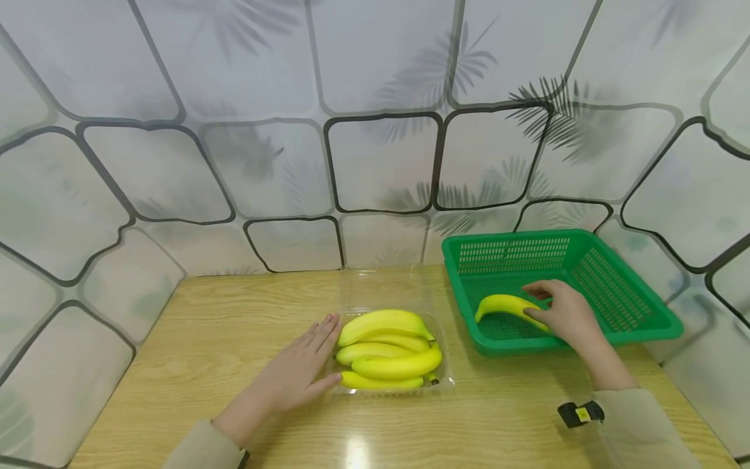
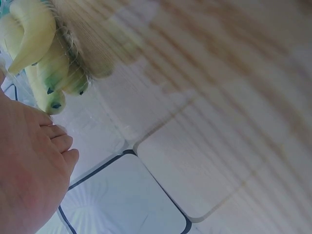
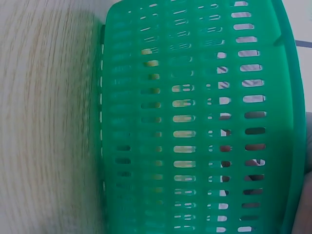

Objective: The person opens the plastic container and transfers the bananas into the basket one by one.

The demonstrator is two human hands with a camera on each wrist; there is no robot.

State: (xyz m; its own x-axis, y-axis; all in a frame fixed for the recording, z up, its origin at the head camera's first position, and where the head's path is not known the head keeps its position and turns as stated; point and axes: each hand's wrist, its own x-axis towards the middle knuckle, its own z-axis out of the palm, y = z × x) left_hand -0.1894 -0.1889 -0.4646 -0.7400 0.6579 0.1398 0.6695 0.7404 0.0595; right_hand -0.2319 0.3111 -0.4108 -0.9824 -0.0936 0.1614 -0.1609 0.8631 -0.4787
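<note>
Several yellow bananas (image 1: 389, 352) lie side by side in a clear plastic clamshell box (image 1: 443, 365) on the table. My left hand (image 1: 293, 374) lies along the box's left side, fingers extended, with fingertips and thumb tip right at the bananas' ends. In the left wrist view, its curved fingers show beside the bananas (image 2: 36, 39). Inside the green basket, one banana (image 1: 505, 305) rests tilted, its right end behind my right hand (image 1: 565, 312). That hand's thumb overlaps the banana, while its fingers arch above with a gap from the thumb. The basket wall mostly blocks the right wrist view.
The slotted green plastic basket (image 1: 641, 286) stands at the right, near the back wall (image 1: 381, 163). Behind the bananas, the box's transparent lid (image 1: 383, 290) is folded back. Wood-grain table (image 1: 234, 326) extends left and in front of the box.
</note>
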